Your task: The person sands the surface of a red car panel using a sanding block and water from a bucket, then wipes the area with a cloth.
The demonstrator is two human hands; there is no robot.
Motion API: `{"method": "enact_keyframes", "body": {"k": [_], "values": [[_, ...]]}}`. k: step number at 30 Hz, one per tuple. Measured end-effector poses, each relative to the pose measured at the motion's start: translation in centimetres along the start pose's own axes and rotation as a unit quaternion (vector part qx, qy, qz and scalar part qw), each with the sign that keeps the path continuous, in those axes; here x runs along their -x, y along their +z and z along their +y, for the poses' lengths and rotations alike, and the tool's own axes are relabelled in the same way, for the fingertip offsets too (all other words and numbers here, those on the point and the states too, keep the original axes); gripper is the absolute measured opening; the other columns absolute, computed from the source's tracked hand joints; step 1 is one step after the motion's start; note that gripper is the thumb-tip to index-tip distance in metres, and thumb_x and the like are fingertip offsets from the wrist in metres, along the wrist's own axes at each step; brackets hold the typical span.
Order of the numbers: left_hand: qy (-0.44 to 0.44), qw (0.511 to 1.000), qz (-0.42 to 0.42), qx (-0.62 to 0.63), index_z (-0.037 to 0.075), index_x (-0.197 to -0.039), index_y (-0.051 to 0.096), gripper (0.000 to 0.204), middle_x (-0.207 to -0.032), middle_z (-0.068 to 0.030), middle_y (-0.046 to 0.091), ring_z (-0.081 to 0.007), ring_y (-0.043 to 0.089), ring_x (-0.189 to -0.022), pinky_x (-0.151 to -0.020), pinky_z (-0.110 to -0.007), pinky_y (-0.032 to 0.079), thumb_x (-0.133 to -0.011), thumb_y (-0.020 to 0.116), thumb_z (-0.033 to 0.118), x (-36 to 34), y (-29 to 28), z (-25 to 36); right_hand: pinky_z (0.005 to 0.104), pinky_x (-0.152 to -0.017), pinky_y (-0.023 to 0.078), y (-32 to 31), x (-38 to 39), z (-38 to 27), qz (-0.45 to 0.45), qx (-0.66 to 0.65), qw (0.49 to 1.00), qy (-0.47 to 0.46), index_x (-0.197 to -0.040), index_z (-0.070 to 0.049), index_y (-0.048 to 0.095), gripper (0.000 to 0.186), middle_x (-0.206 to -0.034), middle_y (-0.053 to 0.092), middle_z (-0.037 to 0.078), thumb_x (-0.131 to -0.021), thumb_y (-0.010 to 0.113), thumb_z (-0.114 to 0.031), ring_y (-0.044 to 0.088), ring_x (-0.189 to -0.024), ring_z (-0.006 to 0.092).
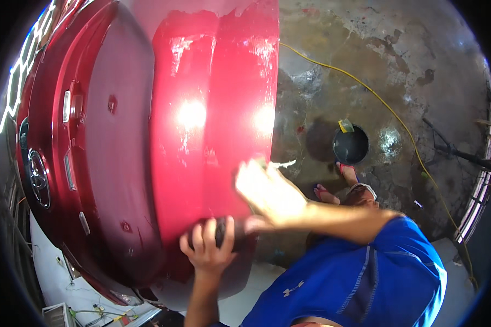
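Observation:
My left hand (210, 245) has its fingers wrapped over a dark pad or block (221, 231) on the red car's glossy panel (213, 120), low in the picture. My right hand (270, 193), blurred, presses on the panel's right edge, above and right of my left hand. A small greenish piece peeks from beneath its fingers, too hidden to identify. Pale streaks and bright reflections mark the panel.
The car's rear trim (82, 125) curves along the left. A dark bucket (350, 146) with a yellow-green piece (346, 126) on its rim stands near my sandaled feet (343, 174). A yellow hose or cord (387, 103) crosses the wet concrete floor (393, 43).

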State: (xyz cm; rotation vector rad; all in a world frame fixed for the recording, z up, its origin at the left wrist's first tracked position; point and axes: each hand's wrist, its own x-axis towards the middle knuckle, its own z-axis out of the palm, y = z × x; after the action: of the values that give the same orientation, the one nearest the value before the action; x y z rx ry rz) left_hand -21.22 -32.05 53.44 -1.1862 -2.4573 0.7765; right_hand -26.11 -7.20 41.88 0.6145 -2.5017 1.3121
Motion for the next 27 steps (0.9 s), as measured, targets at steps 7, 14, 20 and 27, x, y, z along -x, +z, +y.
{"method": "enact_keyframes", "body": {"k": [7, 14, 20, 27], "values": [[0.06, 0.996, 0.062, 0.005, 0.016, -0.121, 0.074, 0.057, -0.12, -0.0119, 0.063, -0.0342, 0.062, -0.112, -0.099, -0.056, 0.045, -0.07, 0.09, 0.037, -18.3, 0.6, -7.0, 0.058, -0.132, 0.016, -4.9, -10.2, 11.4, 0.227, 0.162, 0.957, 0.079, -0.157, 0.019, 0.03, 0.103, -0.164, 0.028, 0.044, -0.103, 0.048, -0.067, 0.024, -0.157, 0.0561], [-0.026, 0.998, 0.053, 0.026, 0.012, -0.108, 0.075, 0.038, -0.103, -0.0165, 0.073, -0.0399, 0.075, -0.092, -0.085, -0.052, 0.059, -0.085, 0.08, 0.041, -30.8, -0.7, -12.8, 0.0604, -0.132, 0.014, -1.1, -7.9, 2.0, 0.106, 0.101, 0.988, -0.044, -0.16, 0.018, 0.028, 0.104, -0.17, 0.022, 0.039, -0.104, 0.043, -0.068, 0.019, -0.161, 0.0517], [-0.141, 0.973, 0.179, -0.034, 0.015, -0.111, 0.075, 0.043, -0.11, -0.0126, 0.069, -0.0326, 0.071, -0.098, -0.087, -0.052, 0.054, -0.078, 0.088, 0.04, -18.2, -0.6, -12.2, 0.0559, -0.134, 0.011, -4.1, -15.7, 7.9, 0.202, 0.112, 0.972, 0.028, -0.162, 0.016, 0.024, 0.108, -0.17, 0.024, 0.039, -0.103, 0.043, -0.072, 0.016, -0.163, 0.0498], [-0.361, 0.909, 0.152, -0.145, 0.012, -0.127, 0.07, 0.051, -0.12, -0.0177, 0.064, -0.0394, 0.062, -0.11, -0.094, -0.054, 0.053, -0.087, 0.088, 0.037, 6.7, -2.5, -2.9, 0.0556, -0.134, 0.014, -4.2, -17.2, 4.3, 0.202, 0.065, 0.973, -0.094, -0.16, 0.016, 0.03, 0.11, -0.169, 0.024, 0.04, -0.097, 0.057, -0.071, 0.02, -0.162, 0.0496]]}}
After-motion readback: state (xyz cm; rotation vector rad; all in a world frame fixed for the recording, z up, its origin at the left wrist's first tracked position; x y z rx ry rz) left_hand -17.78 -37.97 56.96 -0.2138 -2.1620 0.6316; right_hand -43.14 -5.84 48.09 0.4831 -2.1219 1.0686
